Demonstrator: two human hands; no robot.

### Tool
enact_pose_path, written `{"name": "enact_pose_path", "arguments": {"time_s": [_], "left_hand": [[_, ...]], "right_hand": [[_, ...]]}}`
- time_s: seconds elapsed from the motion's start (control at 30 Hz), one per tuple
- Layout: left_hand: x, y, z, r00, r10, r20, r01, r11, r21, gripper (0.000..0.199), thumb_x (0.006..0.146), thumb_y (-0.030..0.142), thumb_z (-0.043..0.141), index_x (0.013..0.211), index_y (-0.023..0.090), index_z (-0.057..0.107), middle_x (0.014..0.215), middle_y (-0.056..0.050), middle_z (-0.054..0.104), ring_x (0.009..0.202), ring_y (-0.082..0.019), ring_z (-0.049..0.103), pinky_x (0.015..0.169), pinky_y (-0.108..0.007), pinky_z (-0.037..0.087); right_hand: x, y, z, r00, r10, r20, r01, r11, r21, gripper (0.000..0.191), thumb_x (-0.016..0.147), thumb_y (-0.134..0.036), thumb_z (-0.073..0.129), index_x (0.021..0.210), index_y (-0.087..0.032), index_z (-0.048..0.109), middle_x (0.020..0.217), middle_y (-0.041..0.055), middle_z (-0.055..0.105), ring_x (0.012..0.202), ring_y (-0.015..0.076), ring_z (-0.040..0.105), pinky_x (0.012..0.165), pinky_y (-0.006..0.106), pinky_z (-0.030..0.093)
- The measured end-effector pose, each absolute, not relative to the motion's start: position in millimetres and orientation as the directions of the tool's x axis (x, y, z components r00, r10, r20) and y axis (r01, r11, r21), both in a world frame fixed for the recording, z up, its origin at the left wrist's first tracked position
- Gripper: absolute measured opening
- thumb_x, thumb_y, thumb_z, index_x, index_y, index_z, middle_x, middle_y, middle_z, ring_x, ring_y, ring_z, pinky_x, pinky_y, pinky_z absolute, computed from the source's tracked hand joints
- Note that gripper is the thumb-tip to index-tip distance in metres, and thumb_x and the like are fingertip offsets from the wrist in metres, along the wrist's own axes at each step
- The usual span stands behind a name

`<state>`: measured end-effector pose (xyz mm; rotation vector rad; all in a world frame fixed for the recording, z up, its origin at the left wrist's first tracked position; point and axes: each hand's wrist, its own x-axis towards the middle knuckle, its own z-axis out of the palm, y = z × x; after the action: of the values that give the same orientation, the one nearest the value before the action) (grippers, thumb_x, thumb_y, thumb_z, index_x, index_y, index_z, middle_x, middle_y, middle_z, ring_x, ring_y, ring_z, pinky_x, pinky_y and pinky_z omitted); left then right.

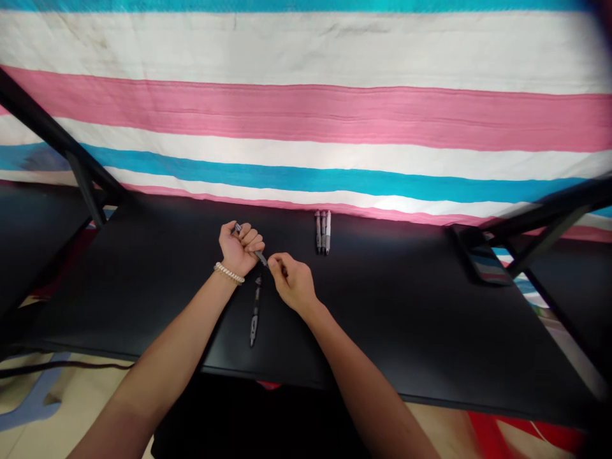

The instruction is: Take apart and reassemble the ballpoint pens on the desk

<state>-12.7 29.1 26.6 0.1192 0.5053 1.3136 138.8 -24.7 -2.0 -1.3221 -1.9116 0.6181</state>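
- Left hand [241,248] clenches a pen [261,257] in its fist
- Right hand [292,282] pinches narrow at the pen's far end
- Second pen [255,312] lies just below; three pens [323,233] sit side by side beyond
- Black worktop [406,306], striped cloth [306,127] behind

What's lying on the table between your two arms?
A slim dark pen lies on the black table there, between the left arm and right arm, in the head view.
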Motion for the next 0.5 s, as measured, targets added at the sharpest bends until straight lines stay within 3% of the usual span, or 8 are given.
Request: {"name": "enact_pose_path", "arguments": {"time_s": [0.27,0.37,0.5], "left_hand": [[-16.2,29.2,25.9,0.056,0.954,-0.296,-0.899,0.177,0.401,0.049,0.092,0.048,0.043,0.054,0.020,0.026,0.049,0.006,0.017,0.040,-0.006,0.020,0.037,-0.019,0.026],[-14.8,29.2,26.6,0.068,0.948,-0.311,-0.886,0.201,0.418,0.049,0.092,0.046,0.042,0.054,0.020,0.026,0.048,0.006,0.016,0.039,-0.006,0.019,0.036,-0.019,0.025],[-9.4,27.1,26.9,0.098,0.952,-0.290,-0.877,0.220,0.427,0.051,0.093,0.050,0.038,0.053,0.020,0.027,0.047,0.006,0.015,0.039,-0.007,0.020,0.037,-0.019,0.027]], "right_hand": [[140.4,-22.7,-1.3,0.059,0.943,0.327,0.481,0.261,-0.837,0.034,0.098,-0.042,0.041,0.083,-0.021,0.062,0.062,-0.0001,0.057,0.052,0.0132,0.053,0.055,0.026,0.041],[139.3,-22.5,-1.0,0.043,0.936,0.350,0.487,0.287,-0.825,0.027,0.096,-0.038,0.045,0.084,-0.020,0.062,0.063,-0.0007,0.057,0.052,0.0121,0.052,0.055,0.025,0.042],[137.0,-22.9,-0.9,-0.105,0.911,0.399,0.462,0.400,-0.791,0.019,0.090,-0.031,0.055,0.103,-0.020,0.063,0.078,0.0015,0.061,0.061,0.0121,0.056,0.057,0.024,0.047]]}}
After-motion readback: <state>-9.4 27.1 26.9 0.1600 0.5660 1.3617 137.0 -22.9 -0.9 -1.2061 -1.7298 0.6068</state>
